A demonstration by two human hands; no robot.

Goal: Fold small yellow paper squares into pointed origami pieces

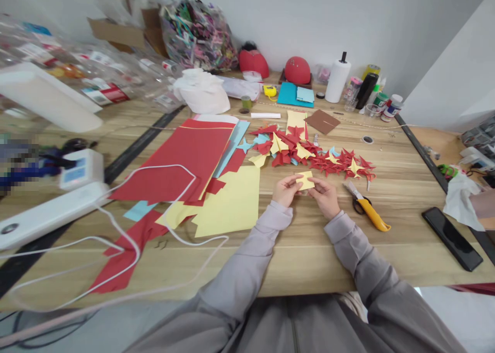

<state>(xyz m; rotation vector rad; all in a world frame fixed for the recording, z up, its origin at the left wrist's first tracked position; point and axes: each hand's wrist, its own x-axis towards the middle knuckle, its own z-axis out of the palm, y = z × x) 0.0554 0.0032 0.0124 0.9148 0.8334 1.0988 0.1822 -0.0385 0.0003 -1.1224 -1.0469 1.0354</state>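
Observation:
A small piece of yellow paper is held between my two hands above the wooden table. My left hand pinches its left edge, and my right hand grips it from the right. Just beyond lies a heap of folded red paper stars, with some yellow and light blue ones among them. To the right of my right hand rests an orange utility knife, with dark-handled scissors partly under it.
On the left are red paper sheets, yellow paper and a white cable looping over scraps. A black phone lies at right. Bottles and a paper roll stand at the back. Another person's arm shows at the right edge.

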